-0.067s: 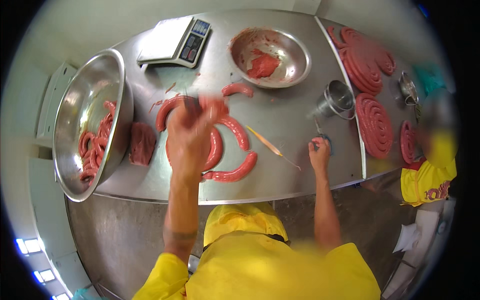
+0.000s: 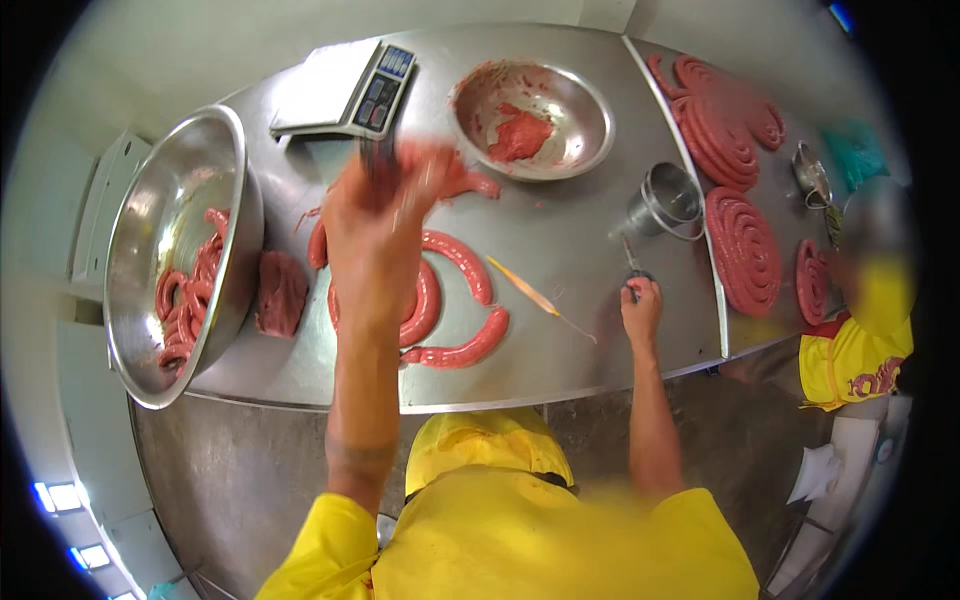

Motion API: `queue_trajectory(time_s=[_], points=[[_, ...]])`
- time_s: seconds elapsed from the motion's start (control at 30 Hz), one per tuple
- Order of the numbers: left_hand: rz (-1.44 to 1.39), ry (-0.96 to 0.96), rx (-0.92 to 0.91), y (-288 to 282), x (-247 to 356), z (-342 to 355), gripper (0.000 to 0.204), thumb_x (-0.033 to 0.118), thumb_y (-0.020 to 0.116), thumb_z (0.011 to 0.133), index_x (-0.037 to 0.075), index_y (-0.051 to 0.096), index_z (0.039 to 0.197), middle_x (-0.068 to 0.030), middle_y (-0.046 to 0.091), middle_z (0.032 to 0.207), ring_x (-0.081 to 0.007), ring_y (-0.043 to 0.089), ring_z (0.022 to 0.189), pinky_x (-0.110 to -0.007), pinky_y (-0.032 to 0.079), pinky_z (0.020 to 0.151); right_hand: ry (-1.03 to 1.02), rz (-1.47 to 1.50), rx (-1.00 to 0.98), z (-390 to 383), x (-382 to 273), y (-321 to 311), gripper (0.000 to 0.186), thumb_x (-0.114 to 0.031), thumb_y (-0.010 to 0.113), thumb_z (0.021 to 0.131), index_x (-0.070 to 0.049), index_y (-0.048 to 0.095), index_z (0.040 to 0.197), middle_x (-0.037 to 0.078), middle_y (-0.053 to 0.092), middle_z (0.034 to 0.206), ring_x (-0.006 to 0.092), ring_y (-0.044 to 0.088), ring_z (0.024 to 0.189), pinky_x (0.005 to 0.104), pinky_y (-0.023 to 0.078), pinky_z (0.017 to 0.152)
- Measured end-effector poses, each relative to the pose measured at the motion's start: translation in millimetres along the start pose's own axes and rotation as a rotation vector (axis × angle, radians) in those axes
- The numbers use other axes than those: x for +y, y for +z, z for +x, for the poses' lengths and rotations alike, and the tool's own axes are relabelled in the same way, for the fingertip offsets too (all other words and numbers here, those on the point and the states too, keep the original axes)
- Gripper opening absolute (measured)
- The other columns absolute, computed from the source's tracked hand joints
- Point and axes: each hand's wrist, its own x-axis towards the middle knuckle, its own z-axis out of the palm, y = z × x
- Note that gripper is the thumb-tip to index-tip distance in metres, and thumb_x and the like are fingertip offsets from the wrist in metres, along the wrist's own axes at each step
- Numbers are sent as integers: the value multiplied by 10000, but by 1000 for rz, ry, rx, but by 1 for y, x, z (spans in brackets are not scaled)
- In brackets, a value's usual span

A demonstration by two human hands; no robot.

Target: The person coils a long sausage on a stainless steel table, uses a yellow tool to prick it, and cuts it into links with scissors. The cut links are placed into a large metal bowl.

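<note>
My left hand is raised over the sausages, its fingers smeared by motion. A dark shape and a reddish blur show at it; whether it holds anything cannot be made out. Beneath and beside it lie a coiled sausage, a curved link and another link. Partly hidden behind the hand is one more sausage piece. My right hand is closed on dark-handled scissors, blades pointing away from me, low over the table's right part.
A large steel basin with links stands left, beside a dark red lump. A scale, a bowl with meat paste and a steel pail stand behind. An orange-handled tool lies between my hands. Sausage coils lie right, near another person.
My left hand has moved up and away from me, toward the scale. My right hand stays nearly in place, the scissors turned slightly.
</note>
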Motion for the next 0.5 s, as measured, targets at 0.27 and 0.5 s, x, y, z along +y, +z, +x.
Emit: queue_trajectory(time_s=[0.27,0.5], points=[[911,111,-518,45,-148,118,359,159,686,918,-63,604,1188,-174,700,1103,-257,710,956,-362,545,877,-40,-227,92,7,57,-4,300,-195,800,796,-70,638,1015,168,605,1047,394,571,997,507,458,891],[1135,-421,-560,-157,-140,-89,213,128,736,820,27,703,1005,-165,726,895,-324,712,885,-394,550,800,-224,-411,159,18,51,-12,445,-309,824,780,1,624,1029,182,584,1109,403,540,1118,528,435,952]])
